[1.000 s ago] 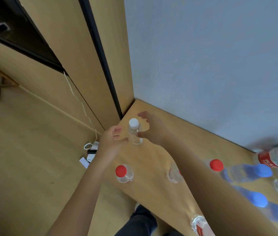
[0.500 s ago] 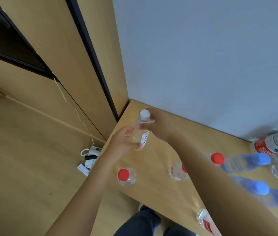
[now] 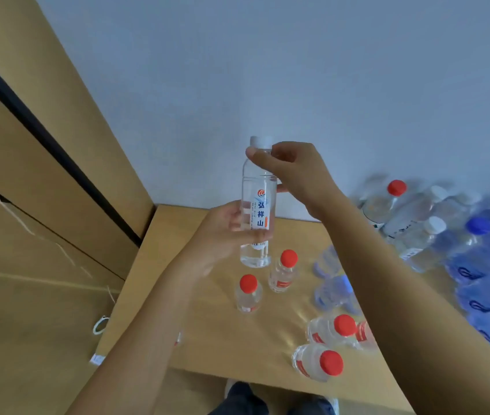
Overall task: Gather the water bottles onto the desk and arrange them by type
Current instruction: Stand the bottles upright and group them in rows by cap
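A clear white-capped bottle with a blue-lettered label hangs upright above the wooden desk. My left hand grips its lower body. My right hand pinches its neck just under the cap. On the desk below stand two small red-capped bottles. Two more red-capped bottles sit near the front edge. Blue-capped bottles lie behind my right forearm.
A blurred heap of bottles with white, red and blue caps fills the desk's right side against the grey wall. Wooden cabinet panels rise at the left. Cords and small items lie on the floor by the desk's left edge.
Both hands have lifted the white-capped bottle off the desk's far corner and raised it high. The view has swung right, bringing more of the bottle heap into sight.
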Tool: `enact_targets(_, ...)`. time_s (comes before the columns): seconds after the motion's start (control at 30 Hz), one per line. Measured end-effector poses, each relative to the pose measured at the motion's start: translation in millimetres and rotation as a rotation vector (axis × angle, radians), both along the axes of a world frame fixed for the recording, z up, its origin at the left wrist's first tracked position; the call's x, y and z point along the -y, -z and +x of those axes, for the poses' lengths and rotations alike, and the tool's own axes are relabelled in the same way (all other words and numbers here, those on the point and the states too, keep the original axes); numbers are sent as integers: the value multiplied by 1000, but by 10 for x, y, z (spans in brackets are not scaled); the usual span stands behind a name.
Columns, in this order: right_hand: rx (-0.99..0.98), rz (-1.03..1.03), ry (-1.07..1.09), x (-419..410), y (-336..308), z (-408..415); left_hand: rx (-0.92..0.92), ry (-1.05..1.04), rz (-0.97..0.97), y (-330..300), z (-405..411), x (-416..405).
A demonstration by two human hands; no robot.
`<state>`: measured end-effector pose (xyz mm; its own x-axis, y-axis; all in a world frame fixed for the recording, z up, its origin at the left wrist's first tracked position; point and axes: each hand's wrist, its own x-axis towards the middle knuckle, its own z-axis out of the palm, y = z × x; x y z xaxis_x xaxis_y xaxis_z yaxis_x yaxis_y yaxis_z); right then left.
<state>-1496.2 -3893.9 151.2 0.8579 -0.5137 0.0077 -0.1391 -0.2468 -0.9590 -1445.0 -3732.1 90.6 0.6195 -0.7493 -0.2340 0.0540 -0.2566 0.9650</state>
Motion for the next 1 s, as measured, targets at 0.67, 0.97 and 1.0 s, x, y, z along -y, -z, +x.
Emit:
enact_targets(0.67,20,153,0,1470,-139,-1529,73,253,35,-242,-1096,1534)
enact_targets(0.97,12,129,88,1809,264,-1821,77,270,143,186,-1286,2106)
enact_targets(1.0,1,130,104,1836,333,-1844,83,270,161,256,-1295,2157)
